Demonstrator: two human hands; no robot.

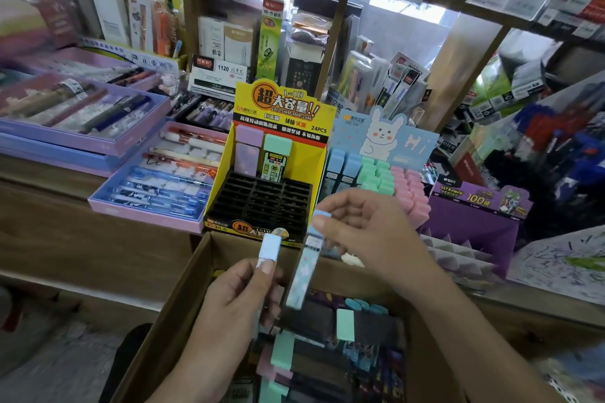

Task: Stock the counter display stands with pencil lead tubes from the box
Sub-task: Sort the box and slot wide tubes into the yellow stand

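Now mid-stocking: left hand [235,291] pinches blue-capped tube [270,247], right hand [363,232] grips second blue tube [304,271], both just before yellow stand [281,108], above box [183,298]. Next probably: lower tube upright into free stand slot.

The wooden counter [82,239] bears a yellow stand [281,114], a bunny stand [383,137] and pen trays [157,180].

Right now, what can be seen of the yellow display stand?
The yellow display stand looks like printed cardboard, with a tall back card above a black slotted tray. It stands upright behind the cardboard box. Only a purple-capped tube and a mint-capped tube stand in its back row; the other slots show empty.
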